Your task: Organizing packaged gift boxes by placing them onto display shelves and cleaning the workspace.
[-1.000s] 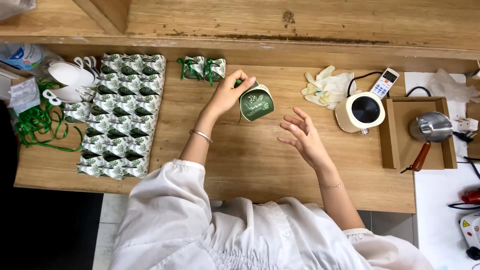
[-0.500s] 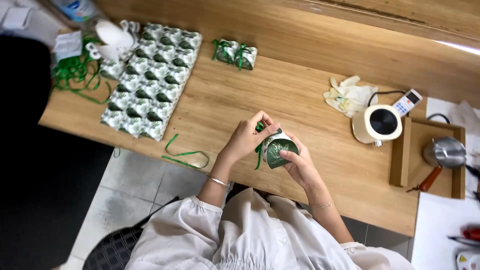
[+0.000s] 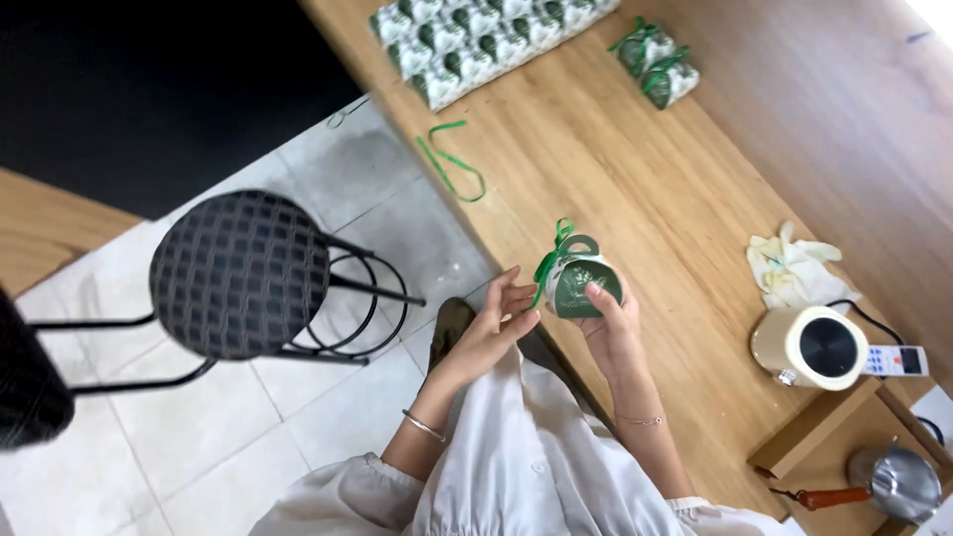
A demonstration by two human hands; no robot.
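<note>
Your right hand (image 3: 611, 323) is gripping a small green patterned gift box (image 3: 581, 283), thumb on its front face, fingers wrapped behind. The box is sitting above the desk's (image 3: 635, 189) near edge, w/ a curved handle on top and a green ribbon (image 3: 551, 260) hanging down its left side. Your left hand (image 3: 496, 323) is hovering half open just left of the box, fingertips touching or nearly touching the ribbon; can't tell which. That hand is hanging off the desk, over the tile floor (image 3: 298, 417).

Room around you: a black round stool (image 3: 238, 273) is standing on the floor to your left, near your left elbow. A loose green ribbon loop (image 3: 452, 164) is lying right at the desk edge, partly overhanging. The bare stretch of desk btwn the box and the far wall is open. Far left, a sheet of flat green-white box blanks (image 3: 476, 40) is running off the top of frame; two finished boxes (image 3: 655, 65) are sitting beside it. To your right: crumpled pale gloves (image 3: 789, 268), a cream round appliance w/ dark lid (image 3: 814, 347), a white remote (image 3: 893, 360) touching it, and a metal pot w/ orange handle (image 3: 893, 481) in the corner.
</note>
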